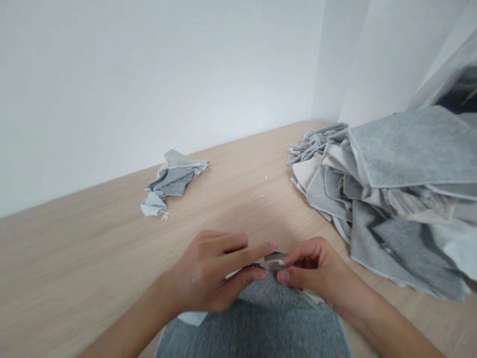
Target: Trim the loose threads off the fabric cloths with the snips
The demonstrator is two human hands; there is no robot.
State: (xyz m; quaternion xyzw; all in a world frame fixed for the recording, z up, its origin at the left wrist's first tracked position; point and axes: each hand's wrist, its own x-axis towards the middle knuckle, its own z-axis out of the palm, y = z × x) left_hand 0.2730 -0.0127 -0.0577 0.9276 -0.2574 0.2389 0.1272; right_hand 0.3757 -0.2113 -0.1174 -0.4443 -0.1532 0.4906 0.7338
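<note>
Between my two hands is a pair of small thread snips [275,256], its metal blades pointing right. My left hand [212,271] is closed around the snips, hiding most of the handle. My right hand [311,266] pinches the edge of a grey fabric piece [257,328] close to the blades. A tiny white bit, perhaps thread, shows at the right fingertips. The fabric spreads below both hands to the bottom of the view. A white corner of cloth pokes out beneath my left hand.
A large, untidy pile of grey and beige fabric pieces [402,199] lies on the right. Farther back on the left sits a small crumpled grey cloth heap [173,176]. White scraps [263,196] dot the wooden table [93,248]. A white wall [167,74] rises behind.
</note>
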